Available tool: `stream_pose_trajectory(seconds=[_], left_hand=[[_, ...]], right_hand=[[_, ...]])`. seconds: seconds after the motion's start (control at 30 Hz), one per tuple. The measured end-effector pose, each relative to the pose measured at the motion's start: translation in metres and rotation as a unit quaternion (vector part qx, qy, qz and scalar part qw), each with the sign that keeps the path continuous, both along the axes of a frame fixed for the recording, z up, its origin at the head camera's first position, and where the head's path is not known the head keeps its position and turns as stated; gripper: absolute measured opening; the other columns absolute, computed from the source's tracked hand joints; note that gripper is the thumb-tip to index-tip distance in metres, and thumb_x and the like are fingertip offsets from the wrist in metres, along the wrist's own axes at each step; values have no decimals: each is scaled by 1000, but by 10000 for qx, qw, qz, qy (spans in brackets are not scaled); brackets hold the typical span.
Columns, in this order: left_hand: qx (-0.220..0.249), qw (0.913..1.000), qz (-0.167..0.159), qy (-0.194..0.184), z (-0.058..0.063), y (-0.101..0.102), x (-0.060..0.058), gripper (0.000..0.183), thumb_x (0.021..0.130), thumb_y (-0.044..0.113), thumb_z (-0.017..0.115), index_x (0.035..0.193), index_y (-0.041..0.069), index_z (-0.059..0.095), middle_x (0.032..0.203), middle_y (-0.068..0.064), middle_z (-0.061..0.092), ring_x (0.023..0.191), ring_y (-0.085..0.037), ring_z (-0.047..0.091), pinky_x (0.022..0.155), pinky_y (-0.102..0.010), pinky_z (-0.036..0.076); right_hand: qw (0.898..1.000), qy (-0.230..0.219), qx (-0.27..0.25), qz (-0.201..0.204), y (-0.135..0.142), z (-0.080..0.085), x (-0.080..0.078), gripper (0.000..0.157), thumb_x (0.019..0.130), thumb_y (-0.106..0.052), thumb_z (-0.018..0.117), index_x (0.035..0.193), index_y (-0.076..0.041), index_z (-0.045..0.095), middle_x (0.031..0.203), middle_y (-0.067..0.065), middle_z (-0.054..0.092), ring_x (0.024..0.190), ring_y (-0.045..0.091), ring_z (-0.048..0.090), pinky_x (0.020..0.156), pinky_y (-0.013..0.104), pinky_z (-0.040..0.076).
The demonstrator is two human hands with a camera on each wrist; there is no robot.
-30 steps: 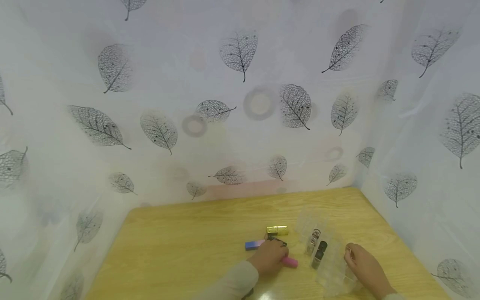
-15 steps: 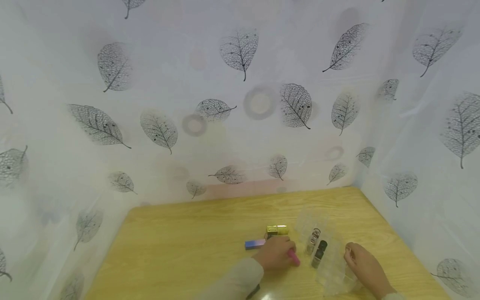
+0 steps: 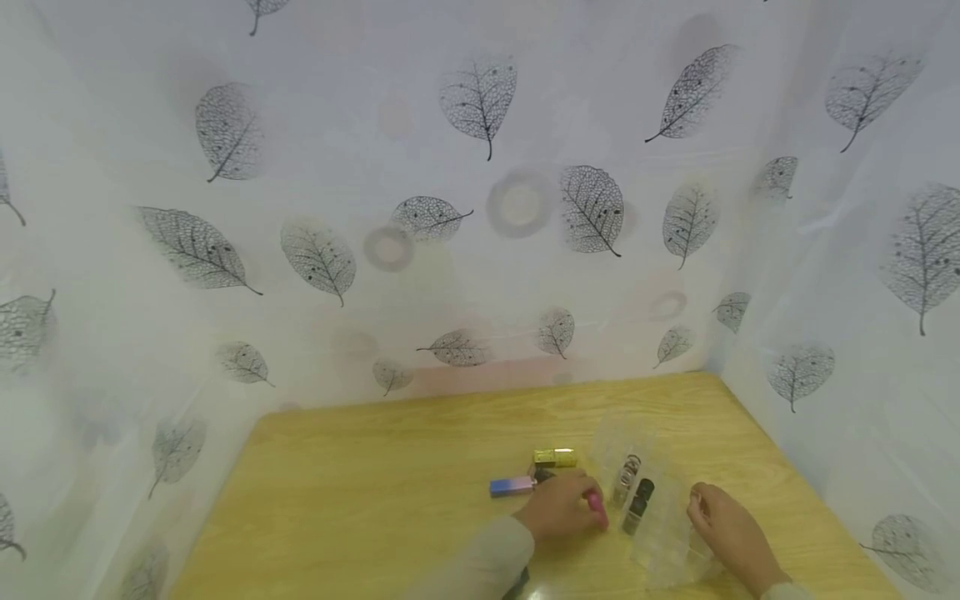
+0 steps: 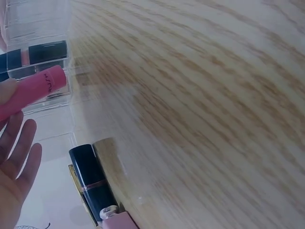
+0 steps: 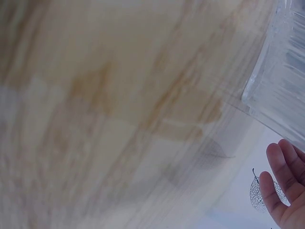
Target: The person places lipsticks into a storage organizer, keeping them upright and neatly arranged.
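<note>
My left hand [image 3: 558,506] holds a pink lipstick tube [image 3: 597,510] with lettering near its end. In the left wrist view the thumb presses on this tube [image 4: 35,93] while the other visible fingers extend loosely below it. The tube overlaps the clear plastic organizer [image 3: 660,554] in that view. Two lipsticks stand out in the organizer's slots: a dark one [image 3: 638,507] and a clear-and-dark one [image 3: 627,479]. My right hand [image 3: 731,533] rests at the organizer's right side, its visible fingers [image 5: 281,174] extended beside the clear wall; its thumb and index finger are out of the right wrist view.
Left of the organizer lie a gold lipstick [image 3: 555,457], a blue-and-pink lipstick [image 3: 512,487] and a black lipstick [image 4: 93,176]. A dark item [image 3: 517,583] shows partly behind the left sleeve. Leaf-printed sheeting [image 3: 480,275] encloses the wooden table [image 3: 360,492] at the back and sides.
My left hand has moved right toward the organizer with the pink lipstick tube, which has turned from nearly level to steeper. My right hand stays in place.
</note>
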State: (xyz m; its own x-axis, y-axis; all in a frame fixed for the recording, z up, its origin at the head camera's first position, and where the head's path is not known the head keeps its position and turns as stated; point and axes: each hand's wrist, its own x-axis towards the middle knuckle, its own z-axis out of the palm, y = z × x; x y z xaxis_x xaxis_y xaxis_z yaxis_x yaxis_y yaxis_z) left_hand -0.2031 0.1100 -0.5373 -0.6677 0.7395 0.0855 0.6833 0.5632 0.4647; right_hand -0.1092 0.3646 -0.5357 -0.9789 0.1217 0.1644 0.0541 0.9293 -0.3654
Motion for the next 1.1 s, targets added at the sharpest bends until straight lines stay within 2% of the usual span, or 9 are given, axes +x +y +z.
stream_pose_trajectory(seconds=[0.1, 0.23, 0.4, 0.57, 0.67, 0.93, 1.1], left_hand=[[240, 9994, -43, -236, 3, -1, 0, 22, 78, 39, 72, 94, 26, 63, 84, 19, 54, 74, 7, 48, 70, -10, 43], [499, 9983, -157, -263, 4, -2, 0, 21, 81, 35, 70, 95, 21, 63, 86, 17, 56, 78, 8, 49, 73, -9, 44], [711, 9957, -85, -593, 7, -1, 0, 18, 81, 35, 68, 92, 22, 63, 85, 18, 59, 80, 9, 51, 74, -10, 45], [1114, 9852, -66, -1301, 13, 1, 2, 10, 83, 30, 67, 88, 23, 61, 81, 20, 62, 82, 8, 55, 79, -13, 47], [1374, 9788, -95, -1516, 17, 2, 3, 8, 84, 26, 66, 87, 21, 60, 84, 17, 64, 84, 7, 56, 81, -14, 48], [1564, 9807, -95, -1174, 24, 9, 2, 10, 90, 22, 59, 99, 17, 58, 93, 11, 62, 86, 5, 56, 79, -12, 47], [1705, 9804, -79, -986, 30, 18, -1, 8, 91, 21, 58, 98, 17, 56, 96, 9, 60, 87, 5, 54, 80, -11, 47]], right_hand=[[10000, 28, 5, 11, 1, -1, 0, 15, 91, -14, 49, 86, -5, 60, 74, 0, 56, 66, 10, 50, 58, 27, 45], [9999, 98, 82, 34, 2, -2, -1, 15, 90, -13, 50, 87, -3, 60, 74, 0, 57, 67, 11, 52, 58, 26, 47], [9999, 139, 52, 88, 2, -1, 0, 16, 91, -13, 50, 89, -2, 60, 76, 1, 58, 68, 12, 53, 58, 27, 47], [9997, 184, 106, 73, 2, -2, 0, 15, 91, -13, 50, 89, -2, 61, 76, 1, 58, 68, 11, 53, 59, 27, 48], [9997, 186, 96, 83, 2, -1, 0, 15, 91, -13, 51, 90, -2, 61, 76, 1, 59, 68, 11, 53, 59, 28, 48], [9997, 209, 119, 100, 2, 0, 0, 14, 90, -12, 52, 90, -1, 61, 76, 1, 59, 68, 12, 53, 58, 28, 47], [9995, 265, 120, 89, 2, -2, 0, 13, 90, -12, 52, 89, -2, 61, 76, 1, 59, 68, 12, 54, 57, 27, 48]])
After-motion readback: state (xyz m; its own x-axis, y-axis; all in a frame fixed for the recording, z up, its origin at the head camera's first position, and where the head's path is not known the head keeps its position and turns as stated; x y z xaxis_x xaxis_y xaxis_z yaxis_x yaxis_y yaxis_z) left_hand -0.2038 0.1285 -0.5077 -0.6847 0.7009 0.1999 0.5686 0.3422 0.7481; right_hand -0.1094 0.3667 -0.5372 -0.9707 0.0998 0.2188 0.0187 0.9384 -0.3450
